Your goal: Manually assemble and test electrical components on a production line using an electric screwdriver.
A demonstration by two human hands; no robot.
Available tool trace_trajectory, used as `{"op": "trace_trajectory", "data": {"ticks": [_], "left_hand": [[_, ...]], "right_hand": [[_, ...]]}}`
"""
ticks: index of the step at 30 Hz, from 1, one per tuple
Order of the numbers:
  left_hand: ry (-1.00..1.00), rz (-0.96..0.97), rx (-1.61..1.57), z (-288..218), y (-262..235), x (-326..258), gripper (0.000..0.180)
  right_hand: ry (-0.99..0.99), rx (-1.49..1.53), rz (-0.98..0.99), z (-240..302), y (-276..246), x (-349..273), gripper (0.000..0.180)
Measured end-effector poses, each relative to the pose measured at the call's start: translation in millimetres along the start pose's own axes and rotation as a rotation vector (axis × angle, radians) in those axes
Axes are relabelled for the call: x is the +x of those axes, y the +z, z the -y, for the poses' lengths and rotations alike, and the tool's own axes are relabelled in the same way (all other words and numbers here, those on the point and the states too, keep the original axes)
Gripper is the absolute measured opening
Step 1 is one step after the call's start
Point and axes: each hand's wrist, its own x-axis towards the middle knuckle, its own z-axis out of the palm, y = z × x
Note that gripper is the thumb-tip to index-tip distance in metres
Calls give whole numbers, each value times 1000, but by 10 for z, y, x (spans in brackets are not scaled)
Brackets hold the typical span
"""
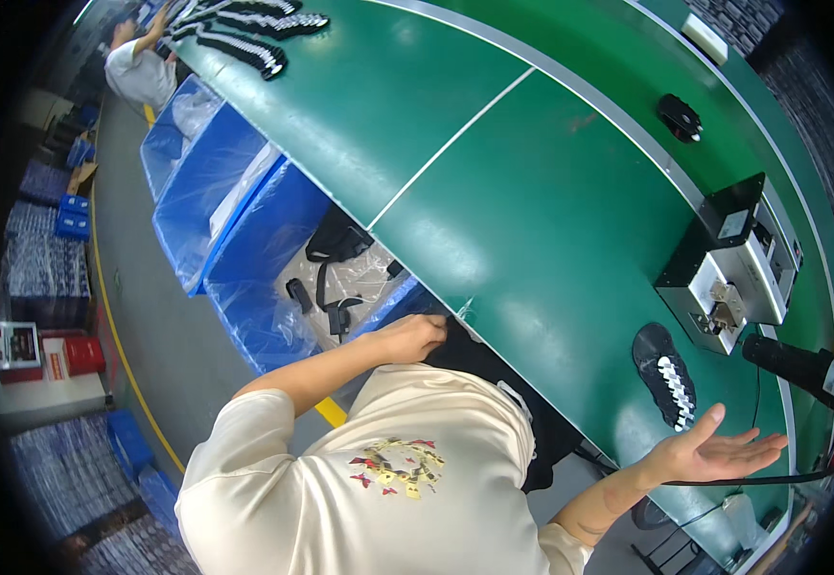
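Note:
My left hand (413, 338) is curled beside the table's near edge, next to the blue bin and over black cloth at my lap. Whatever its fingers hold, if anything, is hidden. Over the right end of the green table (522, 259), my right hand (724, 452) is palm up with the fingers apart and holds nothing. Just beyond it lies a black shoe upper (654, 359) with white lacing down one side. Behind that shoe upper stands a small metal machine (751, 275) with a raised black cover.
Lined blue bins (249, 316) stand along the table's left edge; the nearest contains several black pieces (338, 240). More black-and-white uppers (244, 48) lie at the far left. A black item (679, 118) rests on the green belt. A black cylinder (796, 366) and cable are at right. Another person (141, 72) is far left.

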Motion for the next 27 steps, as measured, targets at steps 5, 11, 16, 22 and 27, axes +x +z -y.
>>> {"op": "trace_trajectory", "data": {"ticks": [5, 11, 16, 22, 27], "left_hand": [[4, -359, -28, 332, 302, 43, 17], [-270, -470, -325, 412, 448, 525, 37], [-383, -767, -490, 851, 845, 589, 26], [111, -700, 21, 367, 488, 294, 15], [-185, -408, -173, 39, 274, -49, 20]], "right_hand": [[-63, 85, 68, 150, 49, -166, 90], [-64, 211, 168, 376, 298, -383, 92], [-31, 286, 293, 441, 405, -451, 91], [-51, 289, 298, 432, 409, -533, 89], [13, 354, 356, 383, 445, -648, 91]]}}
